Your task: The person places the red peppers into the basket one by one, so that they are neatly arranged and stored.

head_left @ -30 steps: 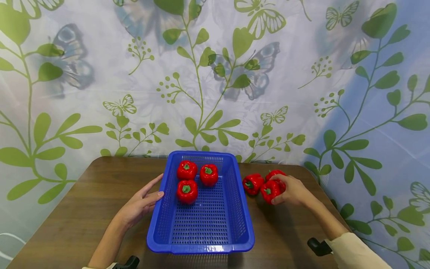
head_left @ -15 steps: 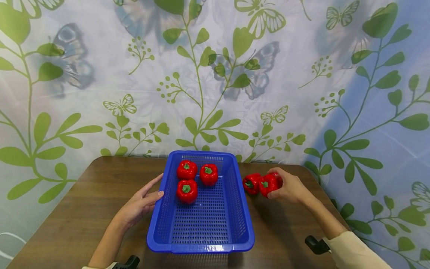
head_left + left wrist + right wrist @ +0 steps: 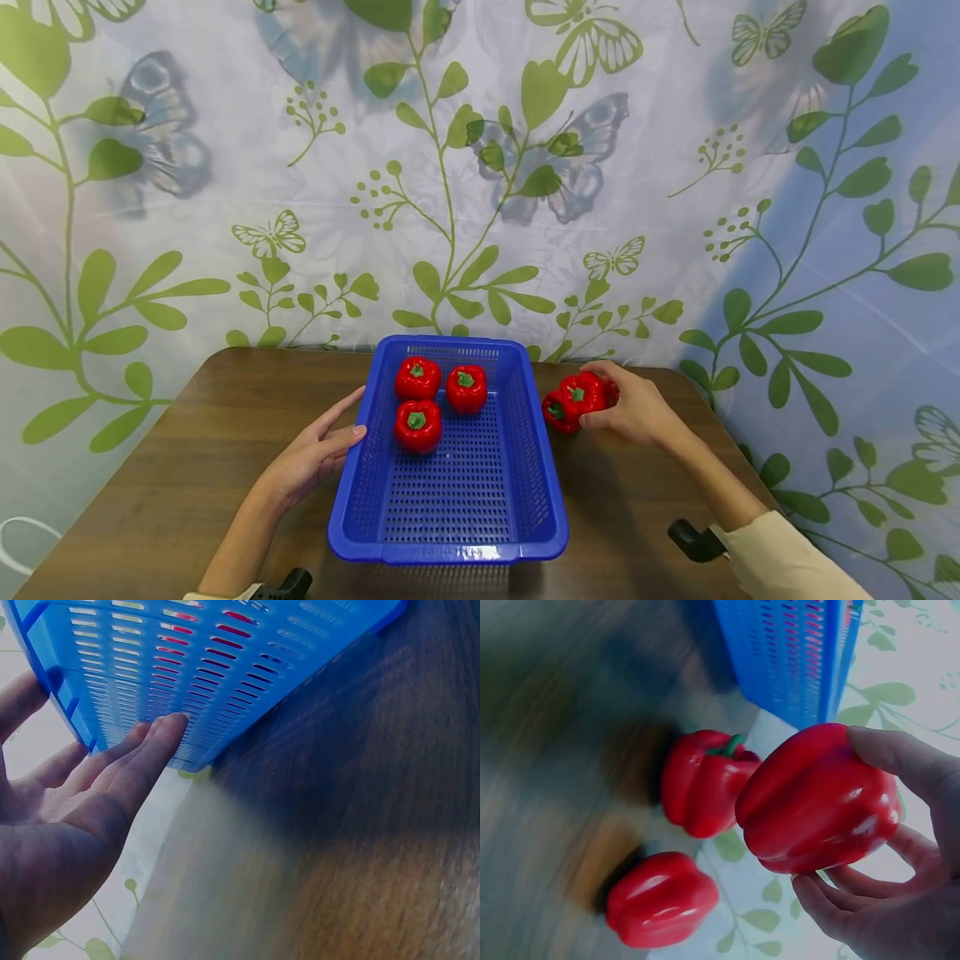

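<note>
My right hand (image 3: 636,410) grips a glossy red bell pepper (image 3: 817,802) between thumb and fingertips, raised off the table to the right of the basket. Two more red bell peppers lie on the table below it: one with a green stem (image 3: 705,784) and another (image 3: 662,900) on its side, mostly hidden by the hand in the head view. A blue perforated plastic basket (image 3: 450,553) stands in the middle. My left hand (image 3: 311,460) touches its left side, thumb at the rim, nearly straight fingers (image 3: 150,761) along the outer wall.
Three red bell peppers (image 3: 417,427) stand stem up toward the far end of the basket. The brown wooden table (image 3: 187,467) ends at a leaf-and-butterfly patterned curtain (image 3: 480,208). Black wrist mounts (image 3: 697,540) sit at both sleeves.
My right hand has carried the held bell pepper up and leftward, away from its spot and over the two others. The left hand and basket stay put.
</note>
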Tool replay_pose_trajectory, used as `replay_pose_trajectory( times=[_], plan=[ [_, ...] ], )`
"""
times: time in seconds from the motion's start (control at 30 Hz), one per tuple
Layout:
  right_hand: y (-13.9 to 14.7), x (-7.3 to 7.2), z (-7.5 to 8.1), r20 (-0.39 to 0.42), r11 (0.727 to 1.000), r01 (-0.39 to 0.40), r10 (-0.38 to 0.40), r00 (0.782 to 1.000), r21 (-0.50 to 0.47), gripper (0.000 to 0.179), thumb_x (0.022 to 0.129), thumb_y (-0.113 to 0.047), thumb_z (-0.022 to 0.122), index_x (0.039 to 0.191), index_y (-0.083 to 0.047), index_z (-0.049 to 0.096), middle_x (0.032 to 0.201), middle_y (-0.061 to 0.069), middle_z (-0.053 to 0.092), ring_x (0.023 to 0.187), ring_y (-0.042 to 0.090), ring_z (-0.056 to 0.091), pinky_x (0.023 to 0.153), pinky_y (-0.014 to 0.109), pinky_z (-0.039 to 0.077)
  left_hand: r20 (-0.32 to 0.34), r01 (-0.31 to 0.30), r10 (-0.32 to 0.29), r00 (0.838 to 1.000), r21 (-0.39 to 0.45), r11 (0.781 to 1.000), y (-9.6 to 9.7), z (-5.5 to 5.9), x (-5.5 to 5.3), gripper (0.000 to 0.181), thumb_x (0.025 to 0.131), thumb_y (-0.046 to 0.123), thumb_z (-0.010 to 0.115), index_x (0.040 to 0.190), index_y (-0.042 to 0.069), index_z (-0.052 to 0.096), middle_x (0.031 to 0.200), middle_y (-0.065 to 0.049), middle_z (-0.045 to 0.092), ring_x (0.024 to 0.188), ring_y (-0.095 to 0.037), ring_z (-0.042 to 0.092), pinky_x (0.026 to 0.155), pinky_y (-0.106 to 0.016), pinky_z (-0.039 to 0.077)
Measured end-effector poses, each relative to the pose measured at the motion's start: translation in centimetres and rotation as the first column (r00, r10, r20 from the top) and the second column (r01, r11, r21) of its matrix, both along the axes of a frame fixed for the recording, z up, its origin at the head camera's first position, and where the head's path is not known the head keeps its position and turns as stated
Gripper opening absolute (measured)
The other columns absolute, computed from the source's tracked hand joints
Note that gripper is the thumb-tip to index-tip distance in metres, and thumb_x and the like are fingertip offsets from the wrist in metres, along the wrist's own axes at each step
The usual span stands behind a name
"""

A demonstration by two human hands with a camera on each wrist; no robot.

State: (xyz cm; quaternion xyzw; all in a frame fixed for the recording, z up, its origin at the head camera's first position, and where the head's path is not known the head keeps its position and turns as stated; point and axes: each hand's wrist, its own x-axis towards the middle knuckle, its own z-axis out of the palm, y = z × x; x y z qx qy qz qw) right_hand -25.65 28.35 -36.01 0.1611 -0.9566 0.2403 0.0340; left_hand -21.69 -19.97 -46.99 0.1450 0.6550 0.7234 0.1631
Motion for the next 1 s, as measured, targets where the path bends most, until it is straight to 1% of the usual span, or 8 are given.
replay_pose_trajectory(
  times=[0.13, 0.23, 0.33, 0.53, 0.67, 0.83, 1.0],
  plan=[
    [-0.8, -0.1, 0.5, -0.001, 1.000, 0.021, -0.021, 1.000, -0.016, 0.067, 0.080, -0.034, 0.084, 0.139, -0.016, 0.055, 0.123, 0.014, 0.068, 0.103, 0.030, 0.066, 0.081, 0.045, 0.057, -0.002, 0.008, -0.008, 1.000, 0.011, 1.000, 0.0, 0.0, 0.0, 0.069, 0.107, 0.020, 0.050, 0.165, 0.025, 0.012, 0.150, -0.029, 0.048, 0.128, -0.041, 0.060, 0.100, -0.043, 0.055],
    [-1.4, -0.2, 0.9, 0.014, 0.999, 0.031, -0.030, 0.999, -0.031, 0.070, 0.081, -0.037, 0.083, 0.142, -0.018, 0.053, 0.124, 0.014, 0.068, 0.108, 0.031, 0.065, 0.085, 0.048, 0.056, -0.002, 0.009, -0.009, 1.000, 0.020, 1.000, 0.0, 0.0, 0.0, 0.069, 0.107, 0.019, 0.050, 0.165, 0.023, 0.011, 0.149, -0.027, 0.050, 0.128, -0.040, 0.061, 0.100, -0.042, 0.056],
    [-2.1, -0.2, 1.2, 0.029, 0.998, 0.027, -0.026, 0.999, -0.058, 0.073, 0.082, -0.041, 0.082, 0.144, -0.018, 0.051, 0.126, 0.015, 0.067, 0.112, 0.034, 0.064, 0.089, 0.051, 0.056, -0.001, 0.010, -0.010, 1.000, 0.029, 1.000, 0.0, 0.0, 0.0, 0.070, 0.107, 0.018, 0.050, 0.165, 0.023, 0.011, 0.148, -0.026, 0.052, 0.127, -0.040, 0.061, 0.099, -0.041, 0.056],
    [-3.6, 0.0, 1.7, 0.062, 0.992, 0.015, -0.007, 0.998, -0.127, 0.073, 0.083, -0.042, 0.082, 0.144, -0.019, 0.050, 0.130, 0.014, 0.065, 0.117, 0.036, 0.063, 0.090, 0.050, 0.057, -0.001, 0.010, -0.010, 1.000, 0.025, 1.000, -0.1, 0.1, 0.1, 0.069, 0.107, 0.018, 0.050, 0.165, 0.023, 0.012, 0.149, -0.026, 0.051, 0.128, -0.040, 0.061, 0.100, -0.041, 0.056],
    [-4.6, 0.0, 2.1, 0.098, 0.979, 0.004, 0.017, 0.995, -0.205, 0.075, 0.082, -0.042, 0.083, 0.145, -0.022, 0.049, 0.133, 0.012, 0.064, 0.120, 0.036, 0.063, 0.093, 0.050, 0.057, -0.001, 0.011, -0.011, 1.000, 0.024, 1.000, -0.1, 0.0, 0.1, 0.069, 0.107, 0.019, 0.050, 0.165, 0.024, 0.012, 0.150, -0.027, 0.049, 0.129, -0.040, 0.060, 0.100, -0.041, 0.056],
    [-5.7, -0.1, 2.3, 0.141, 0.955, -0.010, 0.054, 0.989, -0.295, 0.074, 0.081, -0.041, 0.084, 0.145, -0.023, 0.050, 0.133, 0.011, 0.064, 0.118, 0.032, 0.064, 0.094, 0.047, 0.057, -0.003, 0.017, -0.017, 1.000, 0.030, 0.999, -0.1, -0.1, 0.1, 0.069, 0.107, 0.018, 0.049, 0.165, 0.023, 0.011, 0.149, -0.026, 0.051, 0.128, -0.040, 0.060, 0.100, -0.041, 0.056],
    [-6.5, 0.1, 2.2, 0.184, 0.936, -0.008, 0.077, 0.980, -0.351, 0.073, 0.082, -0.040, 0.084, 0.145, -0.025, 0.050, 0.132, 0.011, 0.064, 0.117, 0.030, 0.064, 0.092, 0.044, 0.058, -0.004, 0.023, -0.022, 1.000, 0.035, 0.999, -0.1, -0.1, 0.0, 0.069, 0.107, 0.018, 0.049, 0.165, 0.023, 0.011, 0.148, -0.025, 0.053, 0.127, -0.040, 0.061, 0.100, -0.042, 0.056]
  ],
)
